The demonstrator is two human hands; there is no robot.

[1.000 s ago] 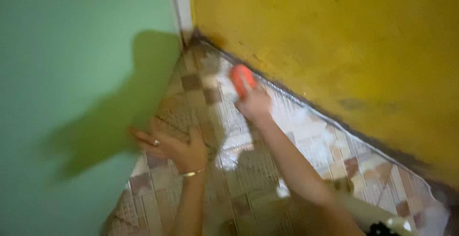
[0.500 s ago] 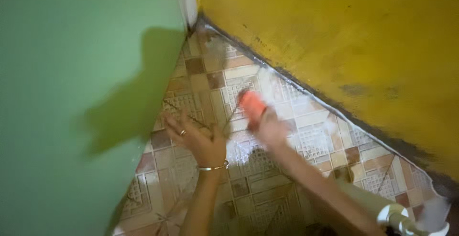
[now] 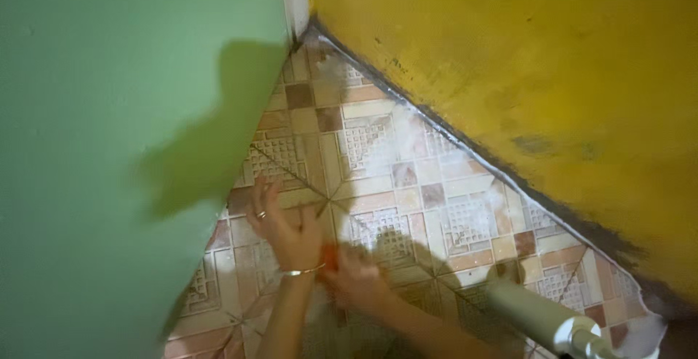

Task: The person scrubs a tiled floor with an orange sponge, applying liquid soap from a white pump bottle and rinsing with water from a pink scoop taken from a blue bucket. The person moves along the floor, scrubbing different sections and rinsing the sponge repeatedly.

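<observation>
Hidden: the orange scrubber [image 3: 331, 258] shows only as a thin sliver between the two hands; its shape is lost to blur.
Right hand [image 3: 358, 283]: curled over the scrubber, low on the floor [image 3: 407, 184]; fingers smeared by motion, so the exact grip is unclear.
Left hand [image 3: 282, 226]: fingers spread, palm flat on the tiles, just beside the scrubber; ring and thin metal bangle [image 3: 302, 271] visible.
Cut off: a grey tube with a white cap [image 3: 552, 324] runs out at the bottom edge.
Floor: glazed patterned tiles in brown and cream squares, with whitish foam [image 3: 392, 144] near the wall.
Walls: matte green wall [image 3: 109, 112] left, stained yellow wall [image 3: 523, 61] right, dark grime along its base.
</observation>
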